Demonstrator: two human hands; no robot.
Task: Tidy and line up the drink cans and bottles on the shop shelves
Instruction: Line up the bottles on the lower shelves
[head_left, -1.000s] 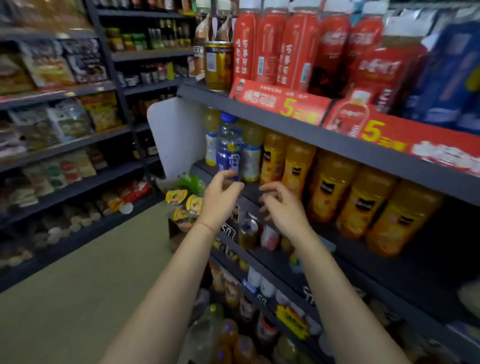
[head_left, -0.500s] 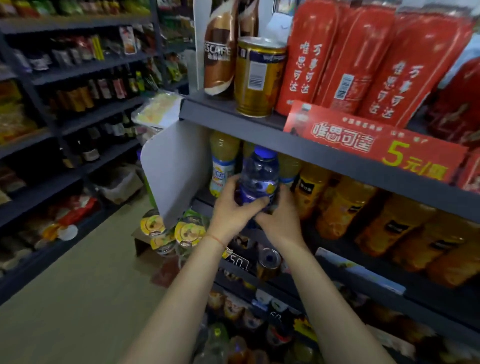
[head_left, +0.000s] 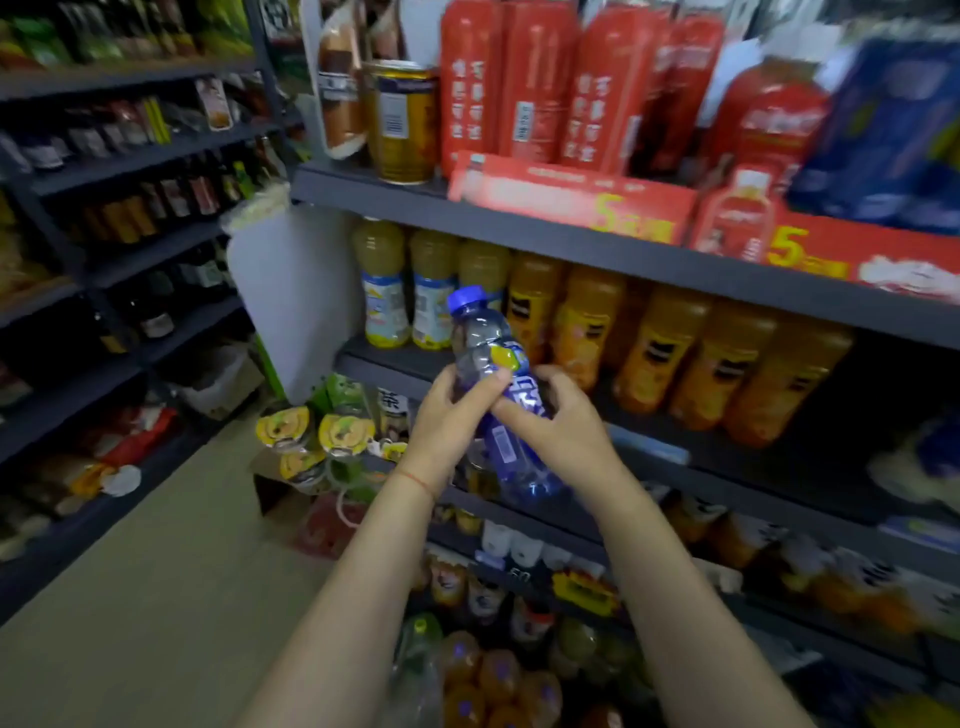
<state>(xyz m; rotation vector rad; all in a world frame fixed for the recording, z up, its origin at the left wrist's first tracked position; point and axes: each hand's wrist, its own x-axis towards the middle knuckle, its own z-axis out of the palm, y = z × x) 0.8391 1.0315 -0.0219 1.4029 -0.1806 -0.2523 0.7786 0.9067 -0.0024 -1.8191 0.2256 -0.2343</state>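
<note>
— What has been moved since half a second ago?

— Lifted clear of the middle shelf (head_left: 395, 358), the blue-capped bottle (head_left: 493, 395) is now held out in front of the shelf edge and is tilted, cap up and to the left, base down toward the right. Before, it was stood upright among the row.

— How is it gripped?

— It is clamped by both hands. The left hand (head_left: 449, 423) is wrapped round its upper part with the thumb laid across the label; the right hand (head_left: 563, 423) is curled round the middle from the other side, fingertips pressed on the blue label.

— What is seen beside the bottle?

— Just behind it, pale yellow bottles (head_left: 408, 291) are stood in a row, with orange juice bottles (head_left: 670, 353) lined up to their right. Above the bottle, a gold can (head_left: 402, 122) and tall red bottles (head_left: 524, 83) are kept on the top shelf, behind a red price strip (head_left: 571, 200).
</note>
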